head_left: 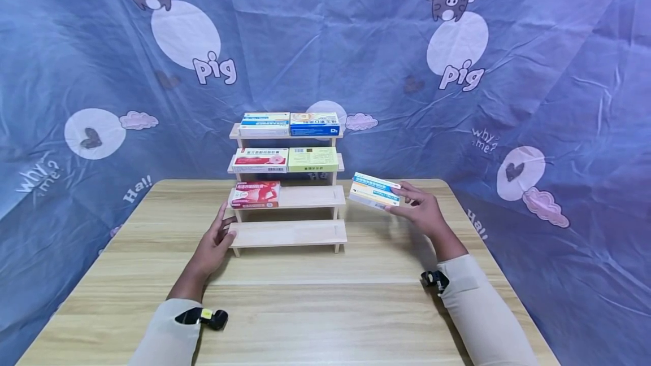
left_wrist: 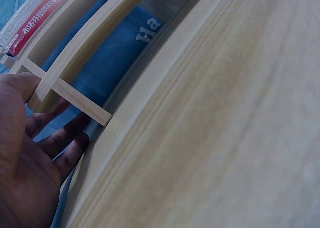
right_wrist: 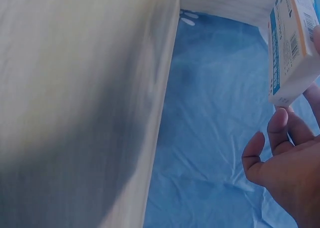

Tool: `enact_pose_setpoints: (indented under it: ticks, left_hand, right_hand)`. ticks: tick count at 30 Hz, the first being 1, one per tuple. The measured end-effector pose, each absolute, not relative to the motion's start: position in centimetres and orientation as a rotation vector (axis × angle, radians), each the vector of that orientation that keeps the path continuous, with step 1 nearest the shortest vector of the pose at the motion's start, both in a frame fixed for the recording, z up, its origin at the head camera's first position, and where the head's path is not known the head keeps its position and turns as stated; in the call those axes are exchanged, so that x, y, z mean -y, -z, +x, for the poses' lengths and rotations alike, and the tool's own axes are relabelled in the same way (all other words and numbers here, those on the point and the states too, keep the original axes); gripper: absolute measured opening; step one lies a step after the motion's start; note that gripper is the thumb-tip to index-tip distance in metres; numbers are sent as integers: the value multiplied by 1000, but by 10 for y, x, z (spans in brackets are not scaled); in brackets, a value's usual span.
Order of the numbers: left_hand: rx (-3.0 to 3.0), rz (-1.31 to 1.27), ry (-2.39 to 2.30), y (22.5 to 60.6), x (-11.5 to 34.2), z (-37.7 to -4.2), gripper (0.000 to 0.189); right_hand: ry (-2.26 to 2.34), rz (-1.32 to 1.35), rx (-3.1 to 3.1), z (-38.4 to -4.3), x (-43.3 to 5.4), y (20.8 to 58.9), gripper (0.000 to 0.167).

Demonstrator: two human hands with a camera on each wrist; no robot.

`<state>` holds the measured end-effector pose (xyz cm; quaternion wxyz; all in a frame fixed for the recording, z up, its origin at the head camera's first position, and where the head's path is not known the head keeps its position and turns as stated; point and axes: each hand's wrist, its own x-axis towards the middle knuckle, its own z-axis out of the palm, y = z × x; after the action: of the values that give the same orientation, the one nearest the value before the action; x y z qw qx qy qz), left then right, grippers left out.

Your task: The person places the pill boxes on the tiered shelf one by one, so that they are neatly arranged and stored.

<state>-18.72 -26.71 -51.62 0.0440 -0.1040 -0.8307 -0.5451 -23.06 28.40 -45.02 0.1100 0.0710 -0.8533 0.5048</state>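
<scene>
A four-step wooden display rack [head_left: 290, 234] stands on the table. My left hand [head_left: 213, 244] holds its left end: the thumb lies on the end of the lowest shelf [left_wrist: 47, 96], and the other fingers reach behind it. My right hand [head_left: 423, 213] pinches a white, blue and yellow medicine box [head_left: 373, 191] by its right end. That box is tilted in the air, just right of the rack. In the right wrist view, the box [right_wrist: 290, 48] is partly cut off by the frame edge. A red medicine box [head_left: 256, 194] sits at the left of the second shelf from the bottom.
The top shelf bears a blue-and-white box [head_left: 264, 123] and a dark blue box [head_left: 314, 123]. Below them are a white-and-red box [head_left: 260, 160] and a pale green box [head_left: 312, 159]. Blue printed cloth [head_left: 325, 33] hangs behind and beside the wooden table [head_left: 315, 309].
</scene>
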Motion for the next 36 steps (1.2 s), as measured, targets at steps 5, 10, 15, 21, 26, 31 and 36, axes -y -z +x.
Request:
enact_pose_setpoints:
  ticks: [5, 10, 15, 21, 26, 31, 36]
  left_hand:
    - [2532, -325, 1674, 517, 267, -187, 80]
    - [2528, -330, 1670, 517, 267, -187, 80]
    - [2543, -311, 1664, 516, 267, -186, 80]
    - [2543, -304, 1674, 514, 267, -187, 81]
    - [2536, -299, 1679, 514, 266, -188, 82]
    - [2533, -306, 1670, 516, 266, -188, 82]
    - [2529, -317, 1664, 518, 266, -189, 81]
  right_hand:
    - [-1479, 263, 2496, -227, -278, 447, 58]
    - [-1472, 307, 2478, -226, -273, 446, 54]
    - [-1444, 372, 2485, -225, -269, 444, 53]
    - [-1451, 435, 2469, -228, -264, 445, 52]
    - [-1456, 489, 2455, -231, -257, 445, 52]
    - [-1462, 528, 2470, -234, -246, 445, 52]
    - [-1481, 568, 2465, -235, -234, 445, 53]
